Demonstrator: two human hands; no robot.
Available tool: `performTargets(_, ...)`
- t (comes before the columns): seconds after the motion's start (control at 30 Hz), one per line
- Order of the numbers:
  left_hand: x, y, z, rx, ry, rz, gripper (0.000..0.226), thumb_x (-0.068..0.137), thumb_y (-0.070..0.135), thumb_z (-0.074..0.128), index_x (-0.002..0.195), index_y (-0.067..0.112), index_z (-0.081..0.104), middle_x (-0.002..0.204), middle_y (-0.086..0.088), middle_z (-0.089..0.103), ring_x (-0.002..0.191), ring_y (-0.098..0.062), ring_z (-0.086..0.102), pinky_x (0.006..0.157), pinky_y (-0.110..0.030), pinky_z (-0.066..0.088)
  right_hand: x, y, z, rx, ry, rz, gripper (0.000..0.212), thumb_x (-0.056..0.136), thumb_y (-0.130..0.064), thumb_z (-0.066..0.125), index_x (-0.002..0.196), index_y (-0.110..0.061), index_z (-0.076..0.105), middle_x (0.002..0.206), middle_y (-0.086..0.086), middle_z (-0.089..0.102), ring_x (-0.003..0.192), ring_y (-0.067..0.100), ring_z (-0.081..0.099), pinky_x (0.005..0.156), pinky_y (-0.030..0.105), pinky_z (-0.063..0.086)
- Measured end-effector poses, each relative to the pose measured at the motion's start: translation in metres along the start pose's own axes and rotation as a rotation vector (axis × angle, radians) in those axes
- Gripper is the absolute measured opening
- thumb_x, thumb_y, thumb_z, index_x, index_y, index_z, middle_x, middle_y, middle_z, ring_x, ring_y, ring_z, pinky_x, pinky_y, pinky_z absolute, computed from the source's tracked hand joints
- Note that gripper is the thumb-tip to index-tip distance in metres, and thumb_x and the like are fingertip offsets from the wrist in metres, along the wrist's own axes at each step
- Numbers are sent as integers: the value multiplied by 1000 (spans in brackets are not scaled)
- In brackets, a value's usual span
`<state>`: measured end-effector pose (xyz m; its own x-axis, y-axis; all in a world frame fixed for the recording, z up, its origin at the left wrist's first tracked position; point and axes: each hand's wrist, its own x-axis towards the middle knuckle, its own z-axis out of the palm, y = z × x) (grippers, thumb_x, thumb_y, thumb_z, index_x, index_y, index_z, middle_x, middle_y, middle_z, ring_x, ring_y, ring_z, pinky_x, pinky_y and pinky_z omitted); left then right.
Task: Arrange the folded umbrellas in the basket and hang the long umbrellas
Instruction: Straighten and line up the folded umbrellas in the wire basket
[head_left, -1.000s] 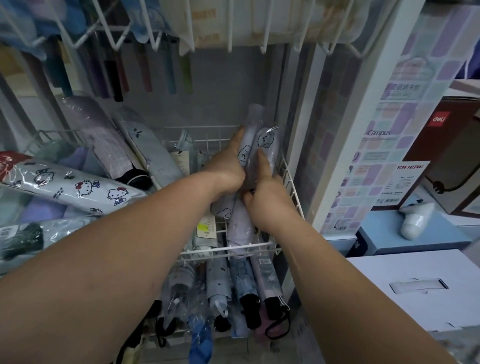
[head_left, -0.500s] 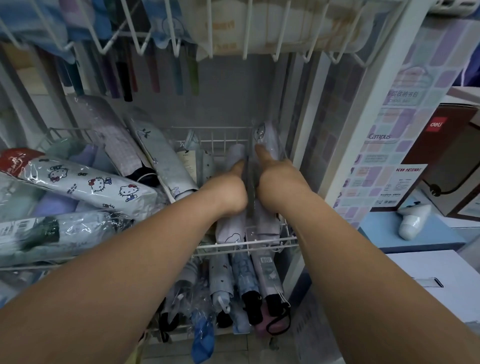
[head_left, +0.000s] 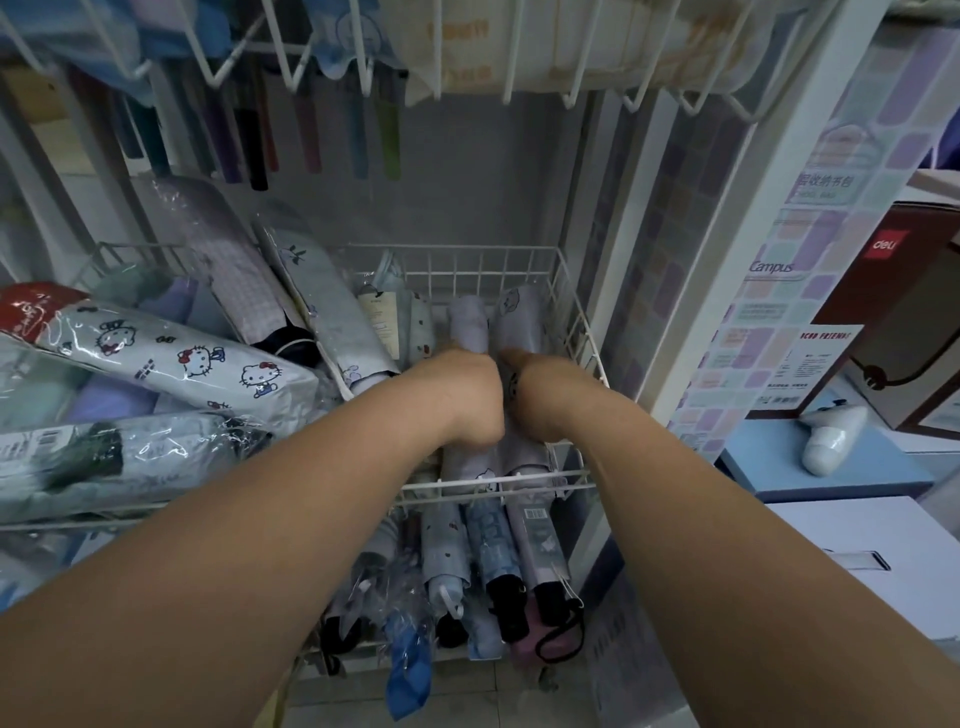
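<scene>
Top rack (head_left: 511, 78): wire hooks jut out just above the work. An arm lifted carelessly could catch one.
Long umbrellas (head_left: 310, 135): they hang at the upper left, handles down. A knock from below might unhook one.
Left pile (head_left: 182, 361): wrapped umbrellas lie heaped and crosswise in the neighbouring basket. Two lean toward the divide, and a nudge from the left forearm could slide them into the tidy row.
Basket (head_left: 483, 270): the folded umbrellas being arranged lie lengthwise in its right part, near ends at the front rail. The wire gaps look wide, so an end shoved hard could poke through or snag.
Lower umbrellas (head_left: 491, 545): these are stacked directly beneath, with straps hanging out in front. Anything slipping over the front rail would likely land here or on the floor.
Lilac umbrella (head_left: 467, 322): it lies touching its right neighbour. The film wrap looks slick, so it may roll left once let go.
Print umbrella (head_left: 522, 312): it lies just beside the right wall. Pressed sideways, its wrap could catch in the wire.
Left grip (head_left: 462, 395): the fingers curl down over the lilac umbrella, holding it. Too hard a squeeze could crumple the wrap.
Right grip (head_left: 545, 400): one digit lies straight along the print umbrella. The rest are hidden, so I cannot tell whether it clasps or merely presses.
</scene>
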<state>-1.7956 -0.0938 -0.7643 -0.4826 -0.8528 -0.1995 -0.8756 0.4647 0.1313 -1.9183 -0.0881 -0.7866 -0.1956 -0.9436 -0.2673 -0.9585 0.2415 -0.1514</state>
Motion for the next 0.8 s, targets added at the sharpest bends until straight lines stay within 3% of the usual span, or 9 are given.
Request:
performTargets(0.1, -7, 1, -6, 123, -83, 106, 28, 87, 21, 65, 111, 6, 63, 108, -14, 60, 81, -23, 55, 69, -34, 51, -4, 1, 0, -3, 51, -15, 69, 87, -11, 65, 147, -24, 35, 137, 15, 53, 121, 34, 56, 92, 37, 52)
performTargets(0.27, -2, 3, 8, -3, 89, 133, 22, 89, 9, 64, 111, 3, 63, 110, -16, 61, 87, -22, 54, 63, -29, 42, -24, -1, -2, -171, 357, -96, 31, 95, -10, 49, 125, -9, 56, 126, 19, 55, 114, 35, 57, 87, 38, 47)
performTargets(0.4, 4, 0, 13, -131, 201, 86, 23, 81, 7, 71, 100, 4, 59, 106, -15, 56, 86, -26, 57, 68, -31, 43, -30, -1, -5, -196, 288, -63, 34, 96, -6, 45, 127, -3, 59, 132, 18, 48, 116, 38, 55, 86, 39, 45)
performTargets(0.53, -1, -2, 14, -64, 185, 86, 20, 84, 14, 71, 100, 10, 58, 98, -12, 61, 82, -26, 59, 65, -31, 44, -32, 0, 0, -154, 161, -63, 41, 92, -5, 50, 134, -2, 54, 144, 12, 38, 123, 38, 50, 99, 46, 48)
performTargets(0.67, -13, -9, 10, -21, 385, 180, 59, 86, 10, 61, 139, 0, 37, 81, -1, 47, 79, -31, 58, 63, -37, 40, -32, -7, -4, -68, 268, -130, 30, 91, -9, 53, 120, -5, 63, 129, 16, 49, 115, 37, 57, 94, 44, 51)
performTargets(0.7, -18, -14, 5, 10, 435, 206, 52, 86, 9, 59, 134, 0, 41, 82, -1, 45, 83, -33, 60, 65, -39, 41, -31, -10, -6, 3, 324, -147, 30, 91, -8, 55, 120, -6, 63, 127, 16, 52, 113, 37, 58, 93, 42, 52)
performTargets(0.8, -40, -39, -17, 113, 547, 198, 10, 84, 6, 58, 93, 10, 59, 88, -11, 56, 92, -37, 62, 75, -44, 50, -32, -31, -13, 303, 488, -219, 33, 94, -10, 55, 125, -9, 65, 127, 17, 62, 114, 35, 61, 94, 34, 48)
